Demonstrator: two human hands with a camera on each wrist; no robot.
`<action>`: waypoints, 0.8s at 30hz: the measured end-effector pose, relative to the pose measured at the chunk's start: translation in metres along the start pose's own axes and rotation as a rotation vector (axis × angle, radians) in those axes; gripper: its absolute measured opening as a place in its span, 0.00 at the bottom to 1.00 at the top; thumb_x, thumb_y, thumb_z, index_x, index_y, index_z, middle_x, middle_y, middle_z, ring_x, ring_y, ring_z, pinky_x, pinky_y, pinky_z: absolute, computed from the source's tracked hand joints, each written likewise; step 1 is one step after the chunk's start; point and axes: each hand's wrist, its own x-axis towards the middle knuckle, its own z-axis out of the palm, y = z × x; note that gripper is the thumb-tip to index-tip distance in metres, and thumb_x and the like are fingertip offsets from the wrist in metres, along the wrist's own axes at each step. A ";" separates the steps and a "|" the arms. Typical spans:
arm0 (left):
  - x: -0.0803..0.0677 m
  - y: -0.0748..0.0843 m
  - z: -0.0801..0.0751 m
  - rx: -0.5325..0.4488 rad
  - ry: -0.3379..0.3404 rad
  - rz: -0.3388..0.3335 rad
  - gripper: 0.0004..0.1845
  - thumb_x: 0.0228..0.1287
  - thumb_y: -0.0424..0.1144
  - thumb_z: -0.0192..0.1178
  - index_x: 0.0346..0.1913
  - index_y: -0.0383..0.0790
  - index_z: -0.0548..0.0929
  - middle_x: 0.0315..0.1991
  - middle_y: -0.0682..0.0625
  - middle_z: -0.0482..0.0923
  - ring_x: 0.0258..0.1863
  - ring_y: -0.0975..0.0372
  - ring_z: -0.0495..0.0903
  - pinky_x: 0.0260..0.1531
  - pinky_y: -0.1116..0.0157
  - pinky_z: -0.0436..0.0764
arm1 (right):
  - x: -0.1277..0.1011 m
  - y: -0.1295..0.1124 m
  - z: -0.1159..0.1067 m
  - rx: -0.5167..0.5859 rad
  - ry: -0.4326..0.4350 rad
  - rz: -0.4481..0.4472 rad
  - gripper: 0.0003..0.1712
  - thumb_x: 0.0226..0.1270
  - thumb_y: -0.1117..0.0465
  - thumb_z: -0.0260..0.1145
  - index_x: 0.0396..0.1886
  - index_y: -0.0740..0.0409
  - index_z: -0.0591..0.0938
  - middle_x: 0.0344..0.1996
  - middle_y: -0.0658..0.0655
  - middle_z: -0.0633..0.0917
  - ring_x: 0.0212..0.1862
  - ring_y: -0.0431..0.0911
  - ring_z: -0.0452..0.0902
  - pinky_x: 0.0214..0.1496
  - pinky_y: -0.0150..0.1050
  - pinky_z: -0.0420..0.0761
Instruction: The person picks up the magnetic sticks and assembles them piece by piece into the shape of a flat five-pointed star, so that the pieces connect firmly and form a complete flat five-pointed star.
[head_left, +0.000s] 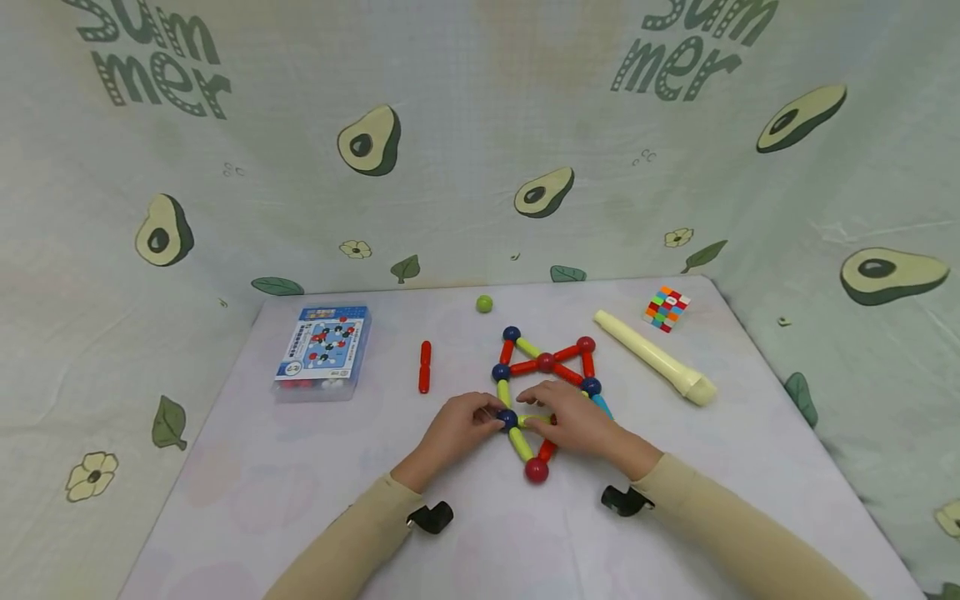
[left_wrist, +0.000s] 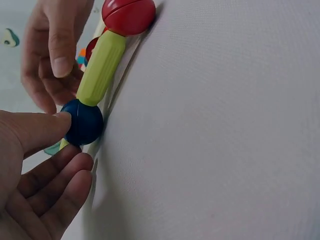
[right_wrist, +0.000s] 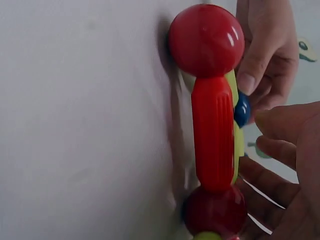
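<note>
A flat frame of coloured rods and balls lies on the table, with a red ball (head_left: pixel 546 362) near its upper middle. My left hand (head_left: pixel 461 423) pinches a dark blue ball (left_wrist: pixel 84 122) on the frame's left side, thumb on one face and fingers beneath. From that ball a yellow-green rod (left_wrist: pixel 102 69) runs to the nearest red ball (head_left: pixel 536 470). Over the rods on the right, my right hand (head_left: pixel 576 419) has its fingers spread and loosely bent, gripping nothing. Beneath it, a red rod (right_wrist: pixel 214 132) links two red balls, partly hidden by the hand in the head view.
At the left stands a clear plastic box (head_left: pixel 322 353) with a blue label. Red rods (head_left: pixel 425 367) lie between box and frame. A small green ball (head_left: pixel 484 303) sits at the back. To the right are a cream tube (head_left: pixel 655 357) and a colourful puzzle cube (head_left: pixel 667 309).
</note>
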 end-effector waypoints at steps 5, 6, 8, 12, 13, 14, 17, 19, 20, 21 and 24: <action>-0.002 -0.008 -0.003 0.067 0.058 -0.002 0.11 0.67 0.39 0.69 0.51 0.48 0.88 0.39 0.58 0.82 0.34 0.68 0.77 0.38 0.69 0.80 | 0.010 -0.009 0.010 0.013 -0.077 -0.004 0.19 0.71 0.55 0.70 0.60 0.48 0.82 0.49 0.48 0.83 0.49 0.41 0.78 0.54 0.41 0.82; -0.002 -0.011 -0.004 0.106 0.089 -0.009 0.10 0.67 0.40 0.69 0.50 0.49 0.88 0.40 0.58 0.82 0.35 0.67 0.77 0.38 0.69 0.80 | 0.011 -0.010 0.011 0.002 -0.082 0.003 0.19 0.71 0.55 0.69 0.59 0.47 0.82 0.49 0.47 0.83 0.49 0.40 0.77 0.54 0.40 0.82; -0.001 -0.020 -0.009 0.184 0.167 -0.034 0.09 0.68 0.40 0.68 0.49 0.49 0.88 0.42 0.57 0.81 0.37 0.65 0.78 0.39 0.66 0.81 | 0.013 -0.012 0.013 -0.017 -0.089 0.013 0.18 0.71 0.55 0.69 0.59 0.47 0.82 0.48 0.47 0.84 0.49 0.40 0.77 0.54 0.40 0.81; 0.003 -0.039 -0.022 0.304 0.350 -0.141 0.12 0.67 0.42 0.68 0.51 0.46 0.86 0.48 0.50 0.77 0.43 0.58 0.78 0.40 0.60 0.83 | 0.014 -0.012 0.013 -0.007 -0.095 0.033 0.17 0.71 0.54 0.69 0.58 0.45 0.83 0.47 0.46 0.84 0.48 0.40 0.77 0.54 0.40 0.81; 0.004 -0.043 -0.026 0.310 0.385 -0.170 0.14 0.66 0.42 0.68 0.52 0.43 0.84 0.49 0.48 0.76 0.43 0.56 0.78 0.39 0.58 0.83 | 0.014 -0.012 0.013 0.004 -0.097 0.033 0.17 0.71 0.54 0.69 0.58 0.45 0.83 0.47 0.45 0.84 0.48 0.40 0.76 0.54 0.40 0.81; 0.005 -0.047 -0.030 0.318 0.412 -0.200 0.17 0.66 0.43 0.68 0.54 0.41 0.82 0.48 0.46 0.76 0.42 0.55 0.78 0.37 0.57 0.83 | 0.014 -0.012 0.013 0.012 -0.100 0.036 0.17 0.71 0.54 0.69 0.58 0.44 0.83 0.46 0.45 0.83 0.47 0.40 0.76 0.53 0.40 0.81; 0.011 -0.056 -0.041 0.319 0.433 -0.288 0.23 0.68 0.46 0.67 0.58 0.36 0.76 0.47 0.43 0.75 0.37 0.54 0.75 0.32 0.58 0.82 | 0.014 -0.011 0.012 0.020 -0.099 0.043 0.17 0.71 0.54 0.69 0.58 0.43 0.83 0.45 0.44 0.83 0.47 0.39 0.75 0.53 0.39 0.81; 0.014 -0.060 -0.047 0.319 0.415 -0.326 0.24 0.68 0.47 0.66 0.57 0.35 0.76 0.43 0.42 0.77 0.35 0.54 0.75 0.30 0.58 0.82 | 0.014 -0.010 0.012 0.017 -0.100 0.044 0.17 0.71 0.54 0.69 0.58 0.43 0.83 0.45 0.44 0.83 0.47 0.39 0.75 0.53 0.39 0.81; 0.016 -0.061 -0.048 0.318 0.404 -0.338 0.23 0.68 0.47 0.66 0.56 0.35 0.76 0.42 0.43 0.78 0.34 0.54 0.75 0.30 0.58 0.82 | 0.014 -0.010 0.012 0.016 -0.099 0.042 0.17 0.72 0.54 0.69 0.58 0.43 0.83 0.45 0.44 0.83 0.47 0.39 0.76 0.53 0.39 0.81; 0.017 -0.062 -0.050 0.314 0.391 -0.345 0.22 0.67 0.47 0.67 0.55 0.35 0.77 0.40 0.44 0.79 0.33 0.54 0.76 0.30 0.58 0.82 | 0.014 -0.010 0.013 0.017 -0.098 0.039 0.17 0.72 0.54 0.69 0.58 0.44 0.83 0.45 0.44 0.83 0.47 0.39 0.76 0.53 0.39 0.81; 0.021 -0.064 -0.052 0.311 0.370 -0.342 0.17 0.66 0.43 0.67 0.52 0.37 0.81 0.36 0.45 0.80 0.30 0.55 0.77 0.31 0.57 0.82 | 0.014 -0.010 0.013 0.024 -0.094 0.029 0.17 0.72 0.55 0.69 0.58 0.45 0.83 0.45 0.44 0.83 0.47 0.39 0.76 0.53 0.40 0.81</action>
